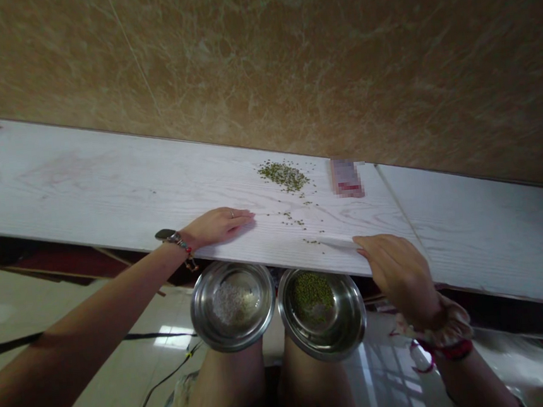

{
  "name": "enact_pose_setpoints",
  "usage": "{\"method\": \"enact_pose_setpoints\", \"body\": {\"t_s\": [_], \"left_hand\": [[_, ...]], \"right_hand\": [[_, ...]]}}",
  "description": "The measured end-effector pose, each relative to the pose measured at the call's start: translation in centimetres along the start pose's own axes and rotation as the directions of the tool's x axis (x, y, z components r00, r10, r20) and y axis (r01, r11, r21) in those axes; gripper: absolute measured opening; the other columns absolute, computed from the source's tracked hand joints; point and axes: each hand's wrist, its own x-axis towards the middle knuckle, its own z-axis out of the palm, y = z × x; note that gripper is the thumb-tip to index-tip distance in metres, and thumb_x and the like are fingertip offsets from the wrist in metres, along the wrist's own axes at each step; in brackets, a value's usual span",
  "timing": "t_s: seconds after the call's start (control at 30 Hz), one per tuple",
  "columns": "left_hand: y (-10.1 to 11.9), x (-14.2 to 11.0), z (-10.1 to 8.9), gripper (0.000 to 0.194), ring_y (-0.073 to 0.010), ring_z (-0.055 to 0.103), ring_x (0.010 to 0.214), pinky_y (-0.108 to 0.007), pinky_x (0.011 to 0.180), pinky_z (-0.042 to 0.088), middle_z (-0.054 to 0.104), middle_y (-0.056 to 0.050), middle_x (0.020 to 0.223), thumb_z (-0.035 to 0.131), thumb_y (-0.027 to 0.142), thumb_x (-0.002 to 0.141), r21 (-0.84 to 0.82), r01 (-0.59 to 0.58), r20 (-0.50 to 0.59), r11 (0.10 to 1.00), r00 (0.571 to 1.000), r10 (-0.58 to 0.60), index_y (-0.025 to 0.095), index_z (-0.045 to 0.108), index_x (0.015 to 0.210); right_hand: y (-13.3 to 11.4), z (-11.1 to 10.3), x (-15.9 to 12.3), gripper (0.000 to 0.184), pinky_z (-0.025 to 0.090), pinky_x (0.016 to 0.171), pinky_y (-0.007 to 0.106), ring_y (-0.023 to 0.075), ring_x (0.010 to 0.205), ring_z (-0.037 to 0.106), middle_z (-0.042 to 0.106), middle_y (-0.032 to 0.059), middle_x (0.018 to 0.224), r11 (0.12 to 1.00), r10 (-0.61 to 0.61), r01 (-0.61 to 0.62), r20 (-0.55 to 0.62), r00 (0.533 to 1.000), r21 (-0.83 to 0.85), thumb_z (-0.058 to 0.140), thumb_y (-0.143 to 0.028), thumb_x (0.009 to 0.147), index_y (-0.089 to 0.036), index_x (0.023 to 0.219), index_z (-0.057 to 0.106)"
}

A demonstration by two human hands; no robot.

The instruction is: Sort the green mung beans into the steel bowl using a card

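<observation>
My left hand point(221, 225) rests on the white wooden board, fingers stretched out to the right with nothing in them. Pinched in my right hand point(398, 268) is a thin pale strip point(339, 243), whose kind I cannot make out; its tip reaches toward a few green beans near the board's front edge. A pile of small green beans mixed with white grains point(283, 176) lies farther back, and loose beans point(294, 219) trail from it between my hands. Below the edge, one steel bowl point(200, 320) contains white grains, and another steel bowl point(353, 323) contains green beans.
The narrow white board point(84, 182) runs along a brown marbled wall point(259, 59). A blurred flat packet or card point(346, 178) lies at the back, left of a seam. Both bowls sit on my legs point(234, 378). A dark cord point(159, 384) hangs above the tiled floor.
</observation>
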Motion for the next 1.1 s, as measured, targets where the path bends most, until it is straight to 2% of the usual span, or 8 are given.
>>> {"method": "enact_pose_setpoints", "body": {"t_s": [0.2, 0.37, 0.5, 0.73, 0.9, 1.1], "left_hand": [[1.2, 0.1, 0.1, 0.045, -0.023, 0.048, 0.12, -0.037, 0.102, 0.036, 0.053, -0.008, 0.133, 0.042, 0.041, 0.091, -0.028, 0.015, 0.003, 0.999, 1.0, -0.015, 0.02, 0.049, 0.13], [1.5, 0.1, 0.2, 0.043, -0.0218, 0.04, 0.128, -0.039, 0.107, 0.028, 0.044, -0.006, 0.142, 0.039, 0.041, 0.093, -0.039, 0.009, 0.024, 0.999, 1.0, -0.008, 0.024, 0.043, 0.132], [1.7, 0.0, 0.2, 0.044, -0.022, 0.034, 0.134, -0.042, 0.109, 0.022, 0.037, -0.006, 0.147, 0.036, 0.041, 0.094, -0.033, 0.042, 0.064, 0.999, 0.997, -0.04, 0.024, 0.039, 0.135], [2.0, 0.1, 0.1, 0.044, -0.0213, 0.035, 0.133, -0.042, 0.109, 0.023, 0.039, -0.005, 0.147, 0.038, 0.042, 0.094, -0.052, 0.091, 0.081, 0.994, 0.993, -0.087, 0.024, 0.042, 0.134], [1.9, 0.2, 0.2, 0.044, -0.0215, 0.037, 0.132, -0.042, 0.109, 0.024, 0.041, -0.006, 0.145, 0.037, 0.041, 0.093, -0.059, 0.093, 0.066, 0.994, 0.994, -0.089, 0.024, 0.043, 0.133], [1.9, 0.1, 0.3, 0.044, -0.0212, 0.037, 0.132, -0.042, 0.108, 0.025, 0.041, -0.006, 0.145, 0.037, 0.042, 0.094, -0.055, 0.082, 0.056, 0.995, 0.995, -0.079, 0.023, 0.044, 0.133]], "right_hand": [[0.0, 0.1, 0.1, 0.021, 0.048, 0.075, 0.031, 0.0175, 0.081, 0.063, 0.071, 0.0061, 0.083, 1.0, -0.02, 0.02, 0.004, 1.0, 0.023, 0.05, -0.005, 0.085, -0.016, 0.097, 0.063], [0.2, -0.6, 0.0, 0.025, 0.048, 0.076, 0.033, 0.0184, 0.082, 0.063, 0.071, 0.0071, 0.085, 0.999, -0.027, 0.026, 0.026, 0.999, 0.025, 0.048, -0.004, 0.085, -0.016, 0.1, 0.063], [0.2, -0.3, 0.4, 0.022, 0.048, 0.074, 0.032, 0.0184, 0.081, 0.063, 0.071, 0.007, 0.084, 0.999, -0.035, 0.035, 0.002, 0.999, 0.033, 0.05, -0.004, 0.084, -0.015, 0.098, 0.063], [0.0, -0.7, 0.1, 0.019, 0.047, 0.072, 0.03, 0.0179, 0.078, 0.061, 0.07, 0.0076, 0.082, 0.998, -0.06, 0.059, 0.033, 0.998, 0.037, 0.051, -0.004, 0.084, -0.013, 0.096, 0.062], [0.1, -1.4, -0.5, 0.027, 0.047, 0.072, 0.031, 0.0186, 0.081, 0.062, 0.07, 0.0071, 0.084, 0.996, -0.044, 0.04, 0.039, 0.998, 0.081, 0.048, -0.002, 0.082, -0.016, 0.101, 0.062], [-0.5, -1.2, -0.2, 0.031, 0.049, 0.073, 0.032, 0.0186, 0.082, 0.063, 0.07, 0.0069, 0.085, 0.994, -0.047, 0.044, 0.036, 0.998, 0.099, 0.047, -0.002, 0.082, -0.016, 0.105, 0.062]]}}
